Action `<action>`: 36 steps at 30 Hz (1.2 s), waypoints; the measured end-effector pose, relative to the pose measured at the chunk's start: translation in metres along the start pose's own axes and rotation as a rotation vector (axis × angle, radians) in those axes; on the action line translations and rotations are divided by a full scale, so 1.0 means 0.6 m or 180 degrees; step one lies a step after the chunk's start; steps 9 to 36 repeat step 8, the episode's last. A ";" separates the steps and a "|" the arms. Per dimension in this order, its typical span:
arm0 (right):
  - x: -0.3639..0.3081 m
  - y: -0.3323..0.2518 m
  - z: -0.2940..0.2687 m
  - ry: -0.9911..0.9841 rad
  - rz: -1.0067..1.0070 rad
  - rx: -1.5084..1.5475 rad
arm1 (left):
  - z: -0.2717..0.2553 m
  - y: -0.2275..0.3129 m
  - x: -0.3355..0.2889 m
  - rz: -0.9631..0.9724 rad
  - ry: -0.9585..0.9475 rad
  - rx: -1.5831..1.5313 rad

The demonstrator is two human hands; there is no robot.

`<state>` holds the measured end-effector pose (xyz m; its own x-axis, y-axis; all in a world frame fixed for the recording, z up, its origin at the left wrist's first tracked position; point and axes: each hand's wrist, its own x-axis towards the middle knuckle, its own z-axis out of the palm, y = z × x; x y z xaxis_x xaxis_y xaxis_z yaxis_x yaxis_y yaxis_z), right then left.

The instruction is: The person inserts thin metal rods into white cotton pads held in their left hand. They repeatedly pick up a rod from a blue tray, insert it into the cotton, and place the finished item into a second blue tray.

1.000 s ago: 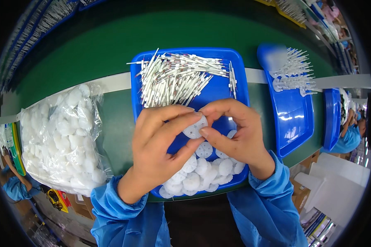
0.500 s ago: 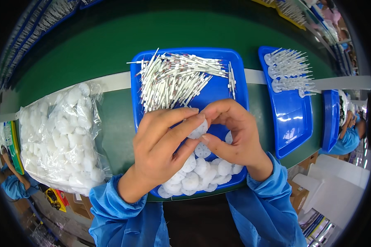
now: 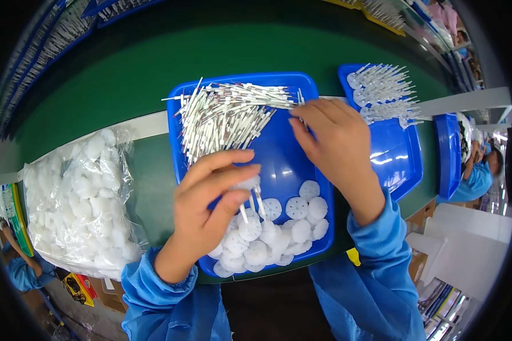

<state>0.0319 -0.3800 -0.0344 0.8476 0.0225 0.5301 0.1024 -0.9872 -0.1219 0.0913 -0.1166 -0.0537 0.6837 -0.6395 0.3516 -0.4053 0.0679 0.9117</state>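
My left hand (image 3: 210, 199) pinches a small white plastic disc (image 3: 249, 183) between thumb and fingers. Thin white rods with wire ends (image 3: 259, 202) hang down from the disc. Below it, several loose white discs with small holes (image 3: 279, 241) lie heaped in the near part of a blue tray (image 3: 290, 165). Over the tray's far right corner is my right hand (image 3: 335, 142), its thumb and forefinger slightly apart beside a few thin white rods (image 3: 300, 96). The larger pile of white rods (image 3: 227, 116) fills the tray's far left part.
A clear plastic bag of white discs (image 3: 82, 199) lies at the left. At the right, a second blue tray (image 3: 395, 153) holds rows of discs with rods standing out (image 3: 381, 91). Another blue tray (image 3: 448, 156) stands beyond, near a person in blue (image 3: 479, 179).
My hands have parted. The right hand has moved up to the loose rods at the tray's far right; the left has drawn slightly left with the disc, its rods now visible beneath.
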 end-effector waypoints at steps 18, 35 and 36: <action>0.037 -0.006 0.047 -0.0849 -0.0272 -0.1178 | -0.007 0.000 -0.002 -0.0615 0.0111 -0.0425; 0.037 -0.006 0.047 -0.0849 -0.0272 -0.1178 | -0.007 0.000 -0.002 -0.0615 0.0111 -0.0425; 0.037 -0.006 0.047 -0.0849 -0.0272 -0.1178 | -0.007 0.000 -0.002 -0.0615 0.0111 -0.0425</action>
